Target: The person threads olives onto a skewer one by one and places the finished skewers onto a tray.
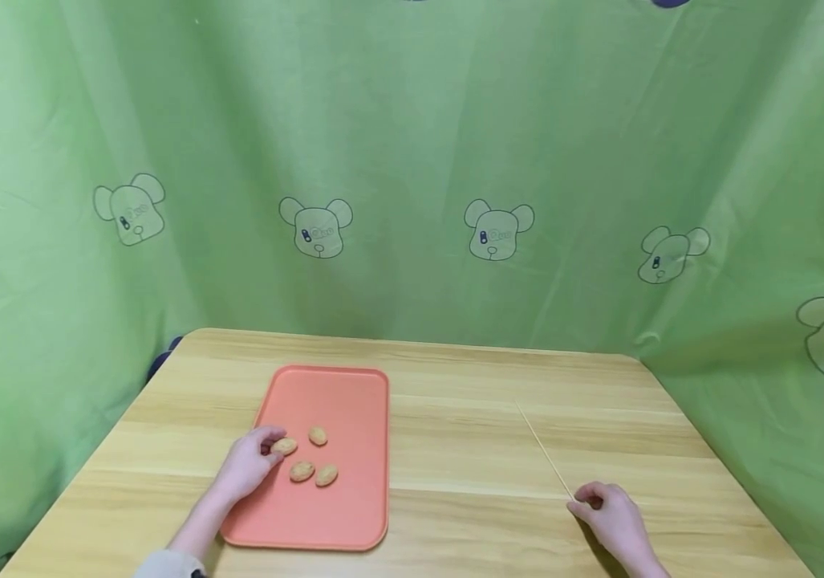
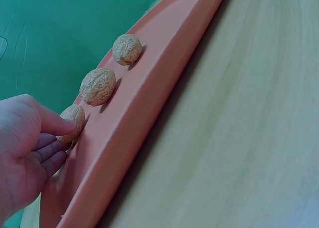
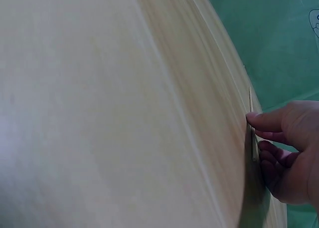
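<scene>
On the left of the table, a pink tray point(image 1: 354, 514) carries several tan walnuts with wrinkled shells. My left hand point(image 1: 249, 466) reaches over the tray's left side and pinches the leftmost walnut point(image 1: 285, 446) between thumb and fingers. Close by lie a second walnut point(image 1: 302, 471), a third walnut point(image 1: 326, 475) and one farther back point(image 1: 318, 436). At the right, my right hand point(image 1: 610, 518) pinches the near end of a thin wooden skewer point(image 1: 545, 451), which points away and to the left. In the right wrist view the skewer point(image 3: 250, 96) appears low, along the tabletop.
The wooden table point(image 1: 469, 449) spreads between the tray and the skewer. A green curtain point(image 1: 412, 120) printed with bear heads hangs behind the table and along both sides.
</scene>
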`<state>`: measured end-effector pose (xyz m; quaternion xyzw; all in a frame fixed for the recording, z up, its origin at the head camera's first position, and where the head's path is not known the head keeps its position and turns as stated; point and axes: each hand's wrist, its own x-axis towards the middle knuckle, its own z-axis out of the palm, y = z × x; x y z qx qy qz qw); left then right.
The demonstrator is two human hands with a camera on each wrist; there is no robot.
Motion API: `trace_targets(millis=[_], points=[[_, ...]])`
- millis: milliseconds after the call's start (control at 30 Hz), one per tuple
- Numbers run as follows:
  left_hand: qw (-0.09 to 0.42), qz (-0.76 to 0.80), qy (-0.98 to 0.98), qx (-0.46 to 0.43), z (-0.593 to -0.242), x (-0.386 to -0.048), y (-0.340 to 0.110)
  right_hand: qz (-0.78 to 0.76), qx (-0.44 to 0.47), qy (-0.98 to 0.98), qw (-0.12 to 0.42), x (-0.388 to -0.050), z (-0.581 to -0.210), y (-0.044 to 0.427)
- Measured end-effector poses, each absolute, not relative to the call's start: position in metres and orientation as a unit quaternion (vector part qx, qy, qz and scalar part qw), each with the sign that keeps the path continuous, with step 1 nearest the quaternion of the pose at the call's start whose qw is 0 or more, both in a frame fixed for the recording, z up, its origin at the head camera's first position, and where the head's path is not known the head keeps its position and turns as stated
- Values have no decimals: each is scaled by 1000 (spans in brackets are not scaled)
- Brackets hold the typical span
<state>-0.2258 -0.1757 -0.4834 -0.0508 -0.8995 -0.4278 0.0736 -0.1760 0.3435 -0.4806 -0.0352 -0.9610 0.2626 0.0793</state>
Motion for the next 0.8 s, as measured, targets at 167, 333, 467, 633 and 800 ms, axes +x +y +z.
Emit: trace_targets(millis=[167, 333, 467, 633, 800], points=[[82, -414, -905, -54, -484, -226, -176, 257, -39, -962, 87, -177, -480, 344], [86, -410, -906, -58, -484, -227, -175, 250, -48, -963, 84, -176, -480, 345], [85, -418, -903, -57, -483, -227, -175, 241, -55, -965, 84, -176, -479, 345], [88, -430, -897, -53, -482, -227, -176, 235, -52, -966, 96, -176, -479, 345], [88, -442, -891, -48, -482, -227, -176, 235, -45, -966, 99, -175, -477, 345]])
